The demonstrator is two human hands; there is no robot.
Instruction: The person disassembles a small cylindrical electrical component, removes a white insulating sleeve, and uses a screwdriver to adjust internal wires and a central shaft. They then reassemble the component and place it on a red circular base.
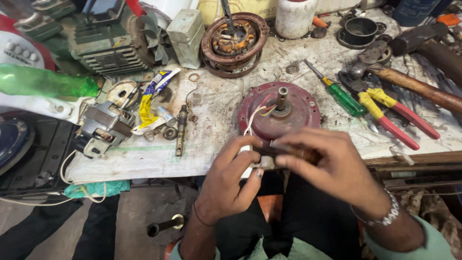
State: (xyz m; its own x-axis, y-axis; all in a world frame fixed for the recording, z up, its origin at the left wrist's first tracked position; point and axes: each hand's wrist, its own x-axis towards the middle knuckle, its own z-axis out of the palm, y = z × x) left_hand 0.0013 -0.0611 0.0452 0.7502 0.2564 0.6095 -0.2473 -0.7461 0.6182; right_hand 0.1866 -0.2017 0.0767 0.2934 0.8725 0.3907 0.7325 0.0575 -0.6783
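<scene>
I had my left hand [230,179] and right hand [332,166] curled together, fingers clamped on a small white wired block [260,161] at the tabletop's [216,101] front edge, just before the round maroon metal motor housing [279,110]; clutter crowded both sides.

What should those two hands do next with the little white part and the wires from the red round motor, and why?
Probably steady the small white part and ease it toward the red motor housing. Both the left hand and the right hand pinch it at the bench edge, and the thin wires from the housing look short and curved, so pulling away might strain them. What the part is cannot be told.
</scene>
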